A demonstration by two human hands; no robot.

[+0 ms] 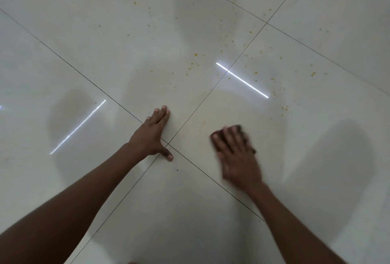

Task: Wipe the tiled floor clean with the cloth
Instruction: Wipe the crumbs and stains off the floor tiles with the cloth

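Note:
The glossy white tiled floor (105, 38) fills the view, crossed by thin dark grout lines. Small orange-yellow specks (195, 55) are scattered over the tiles ahead of my hands, from the centre out to the right. My right hand (236, 154) lies flat on a small dark cloth (242, 129), pressing it to the tile; the hand is motion-blurred and covers most of the cloth. My left hand (153, 135) rests palm down on the floor beside the grout crossing, fingers together and thumb spread, holding nothing.
A faint yellowish smear (203, 122) shows on the tile just ahead of the cloth. Bright reflections of ceiling lights (242, 80) streak the floor. Soft shadows lie at the left and right. Nothing else stands on the tiles.

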